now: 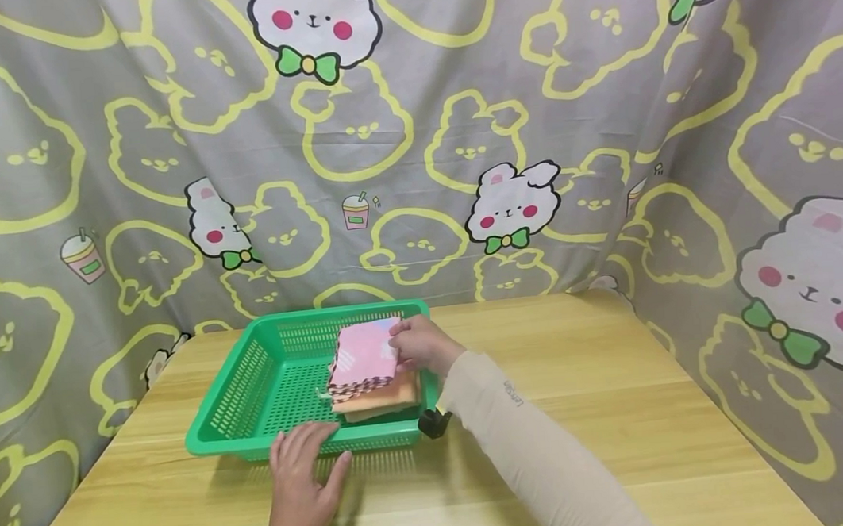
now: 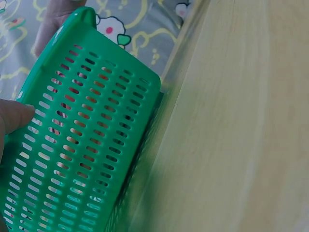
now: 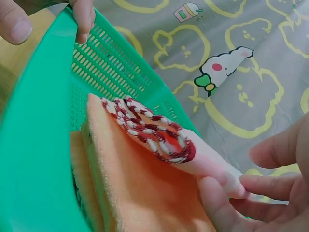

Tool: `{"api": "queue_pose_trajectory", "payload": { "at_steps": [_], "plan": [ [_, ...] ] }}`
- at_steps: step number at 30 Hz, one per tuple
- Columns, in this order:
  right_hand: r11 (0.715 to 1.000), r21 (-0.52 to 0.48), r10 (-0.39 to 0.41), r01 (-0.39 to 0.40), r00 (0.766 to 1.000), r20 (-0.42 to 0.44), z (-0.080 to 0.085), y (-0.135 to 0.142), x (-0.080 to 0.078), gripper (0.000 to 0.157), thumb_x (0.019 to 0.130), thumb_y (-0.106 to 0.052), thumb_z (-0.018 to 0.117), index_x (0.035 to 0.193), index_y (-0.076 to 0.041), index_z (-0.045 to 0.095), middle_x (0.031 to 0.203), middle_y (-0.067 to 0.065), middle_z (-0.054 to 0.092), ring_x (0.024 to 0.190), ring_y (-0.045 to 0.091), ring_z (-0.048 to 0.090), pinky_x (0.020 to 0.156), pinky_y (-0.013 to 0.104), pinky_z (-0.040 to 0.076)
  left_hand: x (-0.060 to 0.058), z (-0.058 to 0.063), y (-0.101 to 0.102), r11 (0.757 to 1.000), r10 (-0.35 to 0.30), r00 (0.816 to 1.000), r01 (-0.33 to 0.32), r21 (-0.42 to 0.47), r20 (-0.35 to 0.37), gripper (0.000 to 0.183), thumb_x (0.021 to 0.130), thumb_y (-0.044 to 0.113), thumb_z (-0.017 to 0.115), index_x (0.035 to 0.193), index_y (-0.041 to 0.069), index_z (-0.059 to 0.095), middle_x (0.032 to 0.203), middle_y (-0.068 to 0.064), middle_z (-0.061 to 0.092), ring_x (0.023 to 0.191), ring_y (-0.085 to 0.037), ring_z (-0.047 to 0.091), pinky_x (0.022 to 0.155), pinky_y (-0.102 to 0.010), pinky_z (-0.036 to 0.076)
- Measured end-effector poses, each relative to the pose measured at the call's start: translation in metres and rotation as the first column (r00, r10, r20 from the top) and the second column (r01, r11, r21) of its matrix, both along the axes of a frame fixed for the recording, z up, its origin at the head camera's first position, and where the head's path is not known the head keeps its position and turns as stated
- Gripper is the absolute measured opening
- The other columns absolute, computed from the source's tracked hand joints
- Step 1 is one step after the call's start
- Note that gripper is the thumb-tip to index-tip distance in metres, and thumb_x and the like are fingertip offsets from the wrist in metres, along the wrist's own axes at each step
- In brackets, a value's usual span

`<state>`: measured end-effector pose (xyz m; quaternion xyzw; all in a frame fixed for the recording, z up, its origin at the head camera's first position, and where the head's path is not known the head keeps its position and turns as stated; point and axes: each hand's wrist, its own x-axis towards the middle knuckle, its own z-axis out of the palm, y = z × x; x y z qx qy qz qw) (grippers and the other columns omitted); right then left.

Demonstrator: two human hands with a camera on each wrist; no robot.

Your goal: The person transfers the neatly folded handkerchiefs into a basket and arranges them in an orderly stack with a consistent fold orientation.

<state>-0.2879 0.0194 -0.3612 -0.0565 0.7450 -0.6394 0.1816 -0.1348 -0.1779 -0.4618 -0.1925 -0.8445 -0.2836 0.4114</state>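
Observation:
A green plastic basket (image 1: 217, 397) with slotted walls stands on the wooden table. Inside, at its right side, a folded pink towel (image 1: 362, 357) with a dark red and white braided edge lies on a stack of folded orange towels (image 1: 378, 398). My right hand (image 1: 426, 344) pinches the right end of the pink towel between thumb and fingers. At the front rim, my left hand (image 1: 305, 476) grips the basket, fingers over the edge and thumb (image 2: 17, 116) outside against the wall. Lower layers of the stack are partly hidden by the rim in the right wrist view.
Behind and beside the table (image 1: 577, 366) hangs a grey curtain (image 1: 415, 136) printed with yellow outlines and white rabbits. A black strap piece (image 1: 435, 423) sits by my right wrist, next to the basket's front right corner.

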Motion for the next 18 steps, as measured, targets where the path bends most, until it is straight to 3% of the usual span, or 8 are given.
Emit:
{"api": "queue_pose_trajectory", "payload": {
  "at_steps": [12, 18],
  "plan": [
    [1.0, 0.0, -0.008, 0.008, 1.0, -0.02, 0.001, 0.013, -0.002, 0.044, 0.088, 0.005, 0.053, 0.132, 0.007, 0.048, 0.103, 0.019, 0.058, 0.074, 0.024, 0.06, 0.066, 0.034, 0.056, 0.0, 0.001, 0.001, 1.0, -0.006, 1.0, 0.006, 0.007, 0.014, 0.039, 0.075, 0.016, 0.073, 0.112, 0.005, 0.065, 0.111, -0.015, 0.064, 0.108, -0.036, 0.051, 0.106, -0.057, 0.013],
    [1.0, -0.026, 0.006, -0.007, 1.0, -0.027, 0.003, 0.029, -0.001, 0.044, 0.093, -0.001, 0.052, 0.136, 0.005, 0.044, 0.115, 0.021, 0.055, 0.083, 0.028, 0.063, 0.074, 0.037, 0.055, -0.001, 0.0, 0.001, 1.0, 0.003, 1.0, -0.003, 0.007, 0.001, 0.038, 0.075, 0.016, 0.074, 0.111, 0.004, 0.065, 0.112, -0.013, 0.064, 0.108, -0.034, 0.051, 0.107, -0.054, 0.013]
  ]
}}
